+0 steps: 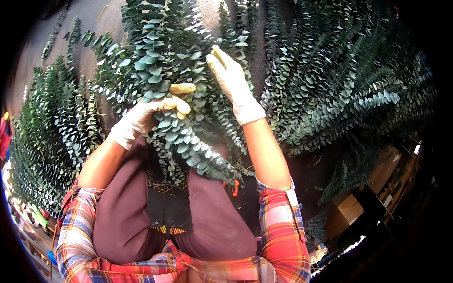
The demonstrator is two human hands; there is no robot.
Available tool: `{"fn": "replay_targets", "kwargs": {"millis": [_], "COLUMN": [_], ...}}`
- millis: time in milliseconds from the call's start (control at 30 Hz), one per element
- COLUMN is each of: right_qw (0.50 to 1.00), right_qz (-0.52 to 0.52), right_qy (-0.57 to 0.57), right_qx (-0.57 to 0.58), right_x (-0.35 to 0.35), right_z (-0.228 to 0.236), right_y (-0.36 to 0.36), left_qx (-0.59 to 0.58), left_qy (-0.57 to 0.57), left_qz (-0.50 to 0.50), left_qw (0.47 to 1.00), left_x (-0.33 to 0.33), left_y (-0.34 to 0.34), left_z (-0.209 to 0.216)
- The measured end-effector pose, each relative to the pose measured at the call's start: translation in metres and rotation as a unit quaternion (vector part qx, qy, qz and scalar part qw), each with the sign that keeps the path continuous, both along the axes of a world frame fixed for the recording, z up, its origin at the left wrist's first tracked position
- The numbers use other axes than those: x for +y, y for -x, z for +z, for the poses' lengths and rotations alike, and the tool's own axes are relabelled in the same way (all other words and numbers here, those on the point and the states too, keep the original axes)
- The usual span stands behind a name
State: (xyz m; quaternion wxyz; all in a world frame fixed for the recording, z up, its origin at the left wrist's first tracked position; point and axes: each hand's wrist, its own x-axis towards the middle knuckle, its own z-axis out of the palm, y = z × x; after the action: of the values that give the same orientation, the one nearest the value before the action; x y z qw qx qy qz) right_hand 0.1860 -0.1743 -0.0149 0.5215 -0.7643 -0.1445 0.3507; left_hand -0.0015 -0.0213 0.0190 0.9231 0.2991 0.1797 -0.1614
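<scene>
Our left hand (150, 113) grips the bunch (152, 61) in front of us; right hand (231, 82), flat beside it, holds nothing. Bunch looks partly gathered; we likely have the side piles (325, 89) left.

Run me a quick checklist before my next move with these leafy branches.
1. Left hand has a grip on the leafy branches: ok, fingers curled around them.
2. Right hand free: ok, open with fingers extended.
3. Both hands gloved: ok, pale gloves on each.
4. Sleeves clear of the held leaves: ok, they end near the elbows.
5. Surroundings clear of other foliage: not ok, masses lie on both sides.
6. Stem ends level: cannot tell, leaves hide them.
</scene>
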Motion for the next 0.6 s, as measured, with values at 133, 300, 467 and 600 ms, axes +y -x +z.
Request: {"fn": "replay_targets", "kwargs": {"millis": [133, 300, 467, 600], "right_qw": [0.972, 0.971, 0.986, 0.99], "right_qz": [-0.19, -0.074, -0.078, -0.067], "right_qy": [0.04, 0.216, 0.142, 0.085], "right_qx": [-0.135, -0.07, 0.036, 0.091], "right_x": [-0.066, -0.124, -0.087, -0.046], "right_z": [-0.016, -0.052, -0.029, -0.004], "right_y": [-0.022, -0.012, 0.023, 0.045], "left_qx": [0.035, 0.032, 0.028, -0.022], "left_qy": [-0.011, -0.031, -0.023, 0.004], "left_qz": [0.01, 0.01, 0.01, 0.028], "left_qw": [0.999, 0.999, 0.999, 0.999], "left_x": [0.005, -0.004, -0.008, -0.021], "left_y": [0.009, -0.014, -0.014, -0.021], "left_z": [-0.004, 0.015, 0.019, -0.007]}}
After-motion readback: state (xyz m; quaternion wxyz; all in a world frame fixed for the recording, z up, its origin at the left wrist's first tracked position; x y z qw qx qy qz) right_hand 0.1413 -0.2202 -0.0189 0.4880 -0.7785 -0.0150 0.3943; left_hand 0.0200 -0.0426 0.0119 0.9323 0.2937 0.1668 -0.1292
